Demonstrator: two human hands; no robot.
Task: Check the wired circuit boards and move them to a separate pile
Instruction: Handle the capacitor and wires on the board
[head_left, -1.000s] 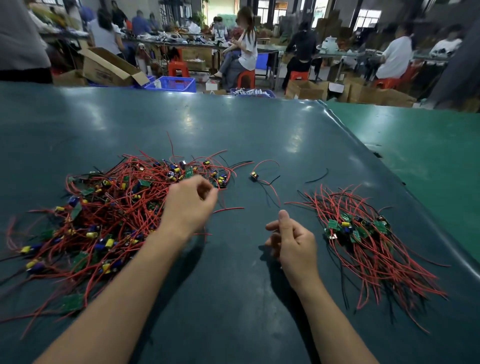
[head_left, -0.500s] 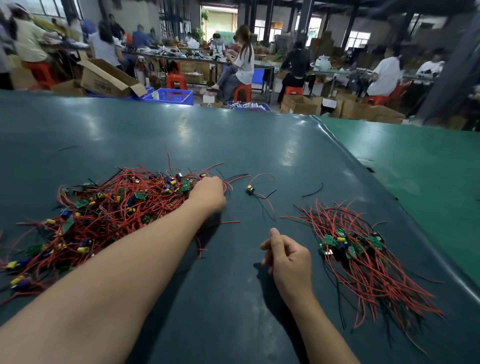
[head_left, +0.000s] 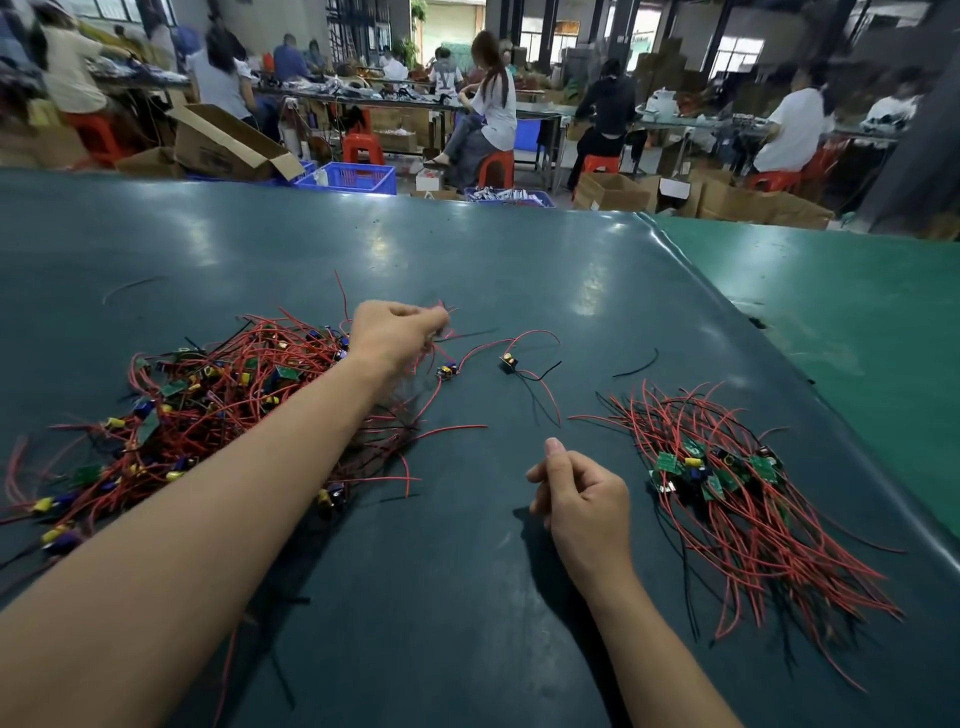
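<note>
Bare table (head_left: 467, 597) between big wire pile (head_left: 208, 405) and small pile (head_left: 727, 499), stray board (head_left: 508, 360) beyond, loose black wire (head_left: 636, 365)

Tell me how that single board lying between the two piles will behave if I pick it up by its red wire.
The lone board looks small, so probably light. Its thin red wire loops loosely, so it would likely flop and let the board dangle and swing. It lies apart from both piles, so snagging seems unlikely.

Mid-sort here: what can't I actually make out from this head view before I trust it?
- Left hand: its fingertips are motion-blurred, so what they pinch is unclear.
- Big pile: the left forearm covers its near side, and the left picture edge cuts it off.
- Sorted pile: boards too small to judge solder or wiring.
- Right hand: curled fingers hide the palm; holding anything is unclear.
</note>
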